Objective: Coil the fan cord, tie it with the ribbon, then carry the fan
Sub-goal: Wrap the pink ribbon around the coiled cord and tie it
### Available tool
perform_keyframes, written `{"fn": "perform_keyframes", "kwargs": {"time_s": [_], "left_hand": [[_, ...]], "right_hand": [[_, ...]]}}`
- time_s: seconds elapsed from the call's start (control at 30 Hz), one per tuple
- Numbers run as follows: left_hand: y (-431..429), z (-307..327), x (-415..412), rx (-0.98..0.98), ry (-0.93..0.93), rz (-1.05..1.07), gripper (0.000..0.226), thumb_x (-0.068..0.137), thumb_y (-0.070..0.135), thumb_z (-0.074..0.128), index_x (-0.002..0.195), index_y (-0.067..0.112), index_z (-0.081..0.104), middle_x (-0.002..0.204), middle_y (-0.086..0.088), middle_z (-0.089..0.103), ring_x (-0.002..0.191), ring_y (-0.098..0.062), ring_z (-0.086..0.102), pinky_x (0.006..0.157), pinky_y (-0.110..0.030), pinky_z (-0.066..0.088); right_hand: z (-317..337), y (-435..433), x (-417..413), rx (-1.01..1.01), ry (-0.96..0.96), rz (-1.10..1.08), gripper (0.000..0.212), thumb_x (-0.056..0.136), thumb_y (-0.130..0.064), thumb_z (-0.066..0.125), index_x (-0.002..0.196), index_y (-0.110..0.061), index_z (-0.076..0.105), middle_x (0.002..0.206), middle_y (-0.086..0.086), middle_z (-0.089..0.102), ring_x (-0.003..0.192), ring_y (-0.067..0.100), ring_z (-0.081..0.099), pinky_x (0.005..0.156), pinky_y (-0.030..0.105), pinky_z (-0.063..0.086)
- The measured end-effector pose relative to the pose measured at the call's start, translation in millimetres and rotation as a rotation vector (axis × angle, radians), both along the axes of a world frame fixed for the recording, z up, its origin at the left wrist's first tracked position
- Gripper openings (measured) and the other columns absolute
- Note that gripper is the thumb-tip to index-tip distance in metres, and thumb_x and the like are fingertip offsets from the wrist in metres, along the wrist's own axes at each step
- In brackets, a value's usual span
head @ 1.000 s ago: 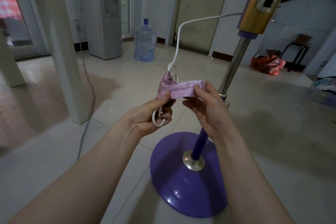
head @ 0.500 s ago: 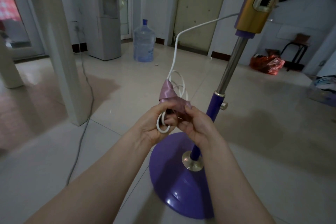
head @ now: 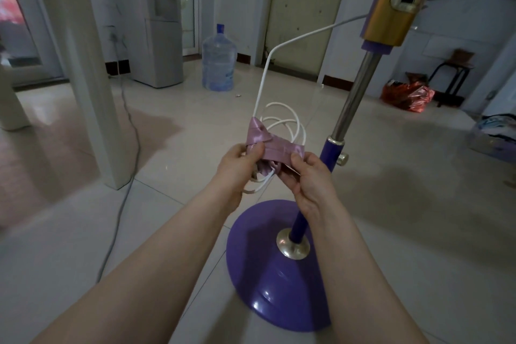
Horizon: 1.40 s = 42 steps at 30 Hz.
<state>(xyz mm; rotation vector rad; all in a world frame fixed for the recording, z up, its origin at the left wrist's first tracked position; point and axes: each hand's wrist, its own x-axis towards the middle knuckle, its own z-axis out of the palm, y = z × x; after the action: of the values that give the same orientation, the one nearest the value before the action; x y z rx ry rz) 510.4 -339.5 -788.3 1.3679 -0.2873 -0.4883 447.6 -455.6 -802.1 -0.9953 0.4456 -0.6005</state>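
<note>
The standing fan has a round purple base [head: 279,288], a steel and purple pole [head: 349,109] and a gold control housing [head: 391,0] at the top right. Its white cord [head: 290,120] runs from the housing down into a coil held in front of me. A pink satin ribbon [head: 268,142] is wrapped around the coil. My left hand [head: 237,167] grips the coil and the ribbon's wrapped part. My right hand [head: 310,176] pinches the ribbon's free end, stretched to the right. Loops of cord hang below my left hand.
A white pillar [head: 92,92] stands to the left with a grey cable [head: 125,176] trailing over the tiled floor beside it. A water dispenser [head: 164,22] and a blue water bottle [head: 219,61] stand at the back. A red bag [head: 407,95] and stool [head: 452,75] are at the right.
My right hand has drawn the ribbon end out to the right again after bringing it in against the coil. The coil now sits higher, with more loops showing above the ribbon.
</note>
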Motion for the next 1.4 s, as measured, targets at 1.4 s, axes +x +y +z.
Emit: {"fn": "perform_keyframes", "kwargs": {"time_s": [1.4], "left_hand": [[8.7, 1.2, -1.1, -0.222, 0.069, -0.146, 0.023, 0.097, 0.011, 0.047, 0.111, -0.001, 0.061, 0.087, -0.01, 0.07, 0.067, -0.013, 0.069, 0.062, -0.022, 0.059]], "right_hand": [[41.1, -4.2, -20.1, -0.378, -0.081, 0.205, 0.011, 0.079, -0.018, 0.072, 0.087, -0.011, 0.07, 0.109, 0.007, 0.069, 0.097, 0.02, 0.068, 0.085, 0.034, 0.056]]}}
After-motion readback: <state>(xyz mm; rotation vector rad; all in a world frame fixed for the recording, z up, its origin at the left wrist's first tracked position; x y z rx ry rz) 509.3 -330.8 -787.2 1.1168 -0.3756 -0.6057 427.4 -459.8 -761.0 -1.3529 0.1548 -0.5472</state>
